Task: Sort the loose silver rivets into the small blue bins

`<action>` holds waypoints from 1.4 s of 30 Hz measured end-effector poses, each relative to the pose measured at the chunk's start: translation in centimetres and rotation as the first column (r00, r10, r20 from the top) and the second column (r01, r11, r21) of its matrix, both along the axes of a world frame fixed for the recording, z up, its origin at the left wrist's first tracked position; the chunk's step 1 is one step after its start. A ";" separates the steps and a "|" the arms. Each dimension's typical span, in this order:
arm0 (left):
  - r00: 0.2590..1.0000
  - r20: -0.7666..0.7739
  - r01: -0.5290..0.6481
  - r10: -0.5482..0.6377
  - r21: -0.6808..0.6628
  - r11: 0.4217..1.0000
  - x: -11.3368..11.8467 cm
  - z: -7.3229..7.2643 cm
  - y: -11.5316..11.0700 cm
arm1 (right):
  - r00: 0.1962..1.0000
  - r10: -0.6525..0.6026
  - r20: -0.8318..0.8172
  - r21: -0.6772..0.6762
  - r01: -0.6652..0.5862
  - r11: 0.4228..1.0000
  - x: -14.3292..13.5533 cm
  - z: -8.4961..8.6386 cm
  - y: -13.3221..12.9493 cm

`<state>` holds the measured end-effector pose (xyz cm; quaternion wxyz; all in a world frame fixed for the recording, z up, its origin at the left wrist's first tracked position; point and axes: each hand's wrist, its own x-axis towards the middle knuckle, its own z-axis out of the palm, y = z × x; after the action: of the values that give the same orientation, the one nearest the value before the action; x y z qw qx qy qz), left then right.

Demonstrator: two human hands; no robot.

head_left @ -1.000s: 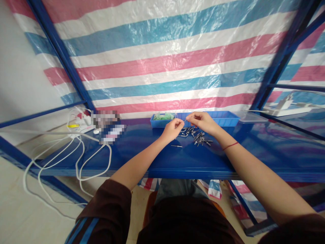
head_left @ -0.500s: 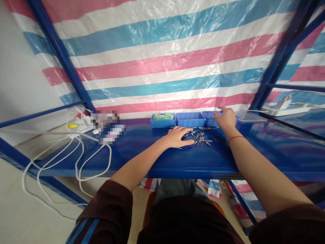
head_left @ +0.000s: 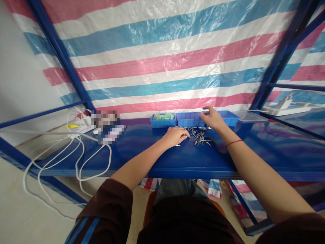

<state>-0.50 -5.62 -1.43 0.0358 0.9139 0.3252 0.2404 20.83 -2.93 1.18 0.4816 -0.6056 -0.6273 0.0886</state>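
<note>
Metal pop rivets (head_left: 200, 138) lie in a loose pile on the blue shelf top. At the pile's left side my left hand (head_left: 175, 137) rests low, its thumb and fingers drawn together; whatever is between the fingertips is too small to make out. My right hand (head_left: 213, 119) hovers over the place where the middle blue bin (head_left: 189, 119) and the right blue bin (head_left: 230, 118) meet. Its fingers are apart and hold nothing visible. The hand covers part of both bins.
A blue bin (head_left: 163, 124) with a green bagged item stands left of the others. A clear plastic lid (head_left: 252, 117) lies to the right. White cables (head_left: 82, 159) and a power strip (head_left: 80, 128) spread over the left end. Blue posts (head_left: 61, 57) frame the shelf.
My right hand has moved left, from over the right bin toward the middle one. My left hand's fingers have closed from a spread pose and pulled slightly left.
</note>
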 end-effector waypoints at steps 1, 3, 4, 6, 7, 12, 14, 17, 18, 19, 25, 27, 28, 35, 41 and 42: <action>1.000 0.024 -0.003 0.003 -0.006 1.000 0.0 0.0 0.0 | 0.999 0.040 0.013 0.004 -0.040 0.999 -0.3 0.1 -0.1; 0.997 0.080 -0.022 0.024 -0.016 1.000 0.0 -0.1 0.2 | 0.988 0.145 0.060 -0.015 -0.144 0.989 -0.9 0.2 -0.4; 0.993 0.107 -0.037 0.038 -0.019 0.999 -0.1 0.0 0.3 | 0.974 0.212 0.083 -0.037 -0.210 0.977 -1.2 0.3 -0.5; 0.982 0.175 -0.066 0.070 -0.029 0.997 -0.1 0.0 0.5 | 0.930 0.354 0.102 -0.085 -0.347 0.934 -1.7 0.5 -0.8; 0.972 0.220 -0.077 0.084 -0.043 0.996 -0.2 0.1 0.6 | 0.904 0.417 0.094 -0.107 -0.407 0.907 -2.0 0.6 -1.1; 0.866 0.466 -0.101 0.180 -0.190 0.977 -0.2 0.4 1.1 | 0.828 0.553 -0.093 -0.215 -0.559 0.801 -3.1 1.2 -2.5; 0.818 0.533 -0.083 0.215 -0.260 0.962 -0.2 0.5 1.2 | 0.814 0.539 -0.218 -0.206 -0.578 0.790 -3.3 1.3 -2.8; 0.750 0.617 0.007 0.237 -0.366 0.931 -0.1 0.5 1.4 | 0.781 0.492 -0.384 -0.154 -0.579 0.800 -3.5 1.2 -2.9; 0.733 0.637 0.047 0.238 -0.397 0.917 0.0 0.5 1.4 | 0.766 0.482 -0.425 -0.139 -0.582 0.801 -3.5 1.2 -2.9; 0.721 0.651 0.085 0.237 -0.423 0.902 0.0 0.5 1.4 | 0.749 0.480 -0.456 -0.129 -0.589 0.798 -3.6 1.1 -2.8; 0.726 0.655 0.186 0.210 -0.481 0.857 0.5 0.1 1.2 | 0.754 0.496 -0.430 -0.090 -0.583 0.807 -4.1 1.4 -3.1; 0.745 0.645 0.191 0.173 -0.454 0.870 0.5 0.0 1.2 | 0.774 0.517 -0.365 -0.076 -0.578 0.812 -4.3 1.4 -3.3; 0.760 0.634 0.194 0.145 -0.434 0.880 0.5 -0.1 1.3 | 0.780 0.534 -0.327 -0.069 -0.583 0.809 -4.4 1.4 -3.4; 0.792 0.604 0.169 0.082 -0.347 0.923 0.2 0.2 1.3 | 0.765 0.622 -0.168 0.014 -0.629 0.777 -4.8 1.2 -3.5; 0.744 0.642 -0.014 0.186 -0.264 0.964 0.1 0.9 1.2 | 0.848 0.529 -0.046 0.055 -0.526 0.849 -4.4 1.4 -3.2; 0.736 0.649 -0.031 0.193 -0.252 0.967 0.1 0.9 1.2 | 0.859 0.512 0.000 0.056 -0.511 0.858 -4.3 1.3 -3.1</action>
<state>-0.45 -4.41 -0.52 0.2382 0.7352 0.3706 0.5152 16.49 -6.00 2.52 0.4618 -0.4035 -0.7640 0.2005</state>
